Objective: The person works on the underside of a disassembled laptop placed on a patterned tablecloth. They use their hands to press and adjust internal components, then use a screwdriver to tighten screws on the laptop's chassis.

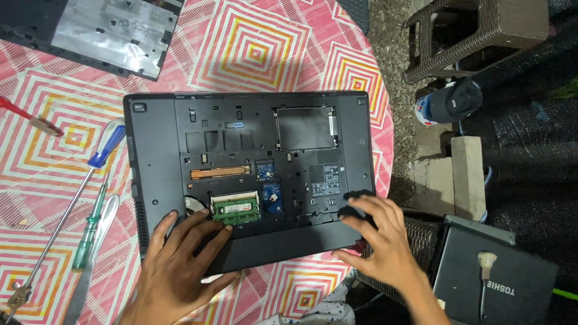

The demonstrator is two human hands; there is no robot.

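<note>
Grip: both hands spread flat, grasping nothing, left hand (180, 265) and right hand (376, 232) pressing the upturned laptop (247, 174) lying on the bench (265, 54); even pressure best steadies it.

A small rectangular dark label with pale print (326, 179) sits on the underside of the open black laptop base (156, 156), toward its right side, below the empty square drive bay (305, 129). A narrow blue sticker (235, 124) lies near the upper middle of the base. A white strip label (236, 208) covers the green memory module, just beside the left hand's fingertips (208, 215).
</note>
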